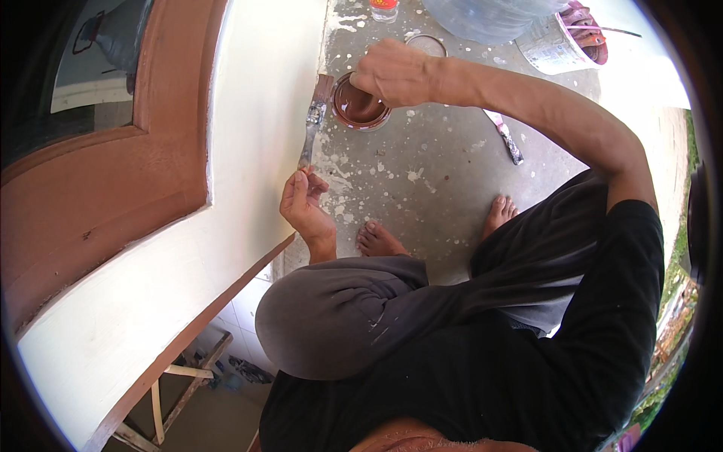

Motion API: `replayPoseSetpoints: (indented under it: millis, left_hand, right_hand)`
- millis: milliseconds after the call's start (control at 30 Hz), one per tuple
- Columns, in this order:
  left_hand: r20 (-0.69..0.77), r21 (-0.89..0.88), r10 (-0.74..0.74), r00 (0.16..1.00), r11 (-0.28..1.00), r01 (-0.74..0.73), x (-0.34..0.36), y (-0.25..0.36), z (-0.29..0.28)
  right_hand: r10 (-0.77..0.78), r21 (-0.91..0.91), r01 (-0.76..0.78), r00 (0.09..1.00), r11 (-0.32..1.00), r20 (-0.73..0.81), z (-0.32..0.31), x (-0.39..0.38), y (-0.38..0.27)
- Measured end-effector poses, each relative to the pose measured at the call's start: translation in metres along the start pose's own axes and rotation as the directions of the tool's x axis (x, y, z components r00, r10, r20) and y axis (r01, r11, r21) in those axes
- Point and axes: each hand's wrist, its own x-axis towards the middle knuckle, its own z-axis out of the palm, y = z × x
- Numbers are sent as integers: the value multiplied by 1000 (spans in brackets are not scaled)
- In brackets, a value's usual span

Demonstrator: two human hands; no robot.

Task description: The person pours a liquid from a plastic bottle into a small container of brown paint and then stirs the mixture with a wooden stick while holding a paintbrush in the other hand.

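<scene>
My left hand [307, 211] pinches the end of a paintbrush [315, 113]. The brush's brown-coated bristles point away from me, beside the white wall and the paint can. A round can [355, 126] of brown paint stands on the floor. Over its far right rim is my right hand [398, 74], closed with the fingers curled down toward the paint. Whatever those fingers hold, if anything, is hidden beneath the hand. Just beyond my right wrist lies a round lid [427, 45].
A paint-smeared scraper [504, 137] lies on the spattered concrete floor [444, 181]. At the back are a small bottle [384, 10], a large clear bluish container [482, 19] and a white bucket [550, 47] with stuff inside. Left is a white wall [248, 128] with a brown window frame [173, 113].
</scene>
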Motion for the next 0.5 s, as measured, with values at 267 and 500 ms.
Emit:
replayPoseSetpoints:
  millis: [267,500]
  left_hand:
    - [10,-11,8,1000,1000,-8,0,-1,0]
    - [-15,-4,10,1000,1000,-10,0,1,0]
  right_hand:
    - [46,40,-48,998,998,43,7,-3,2]
    - [130,92,-142,984,986,118,-9,1,-2]
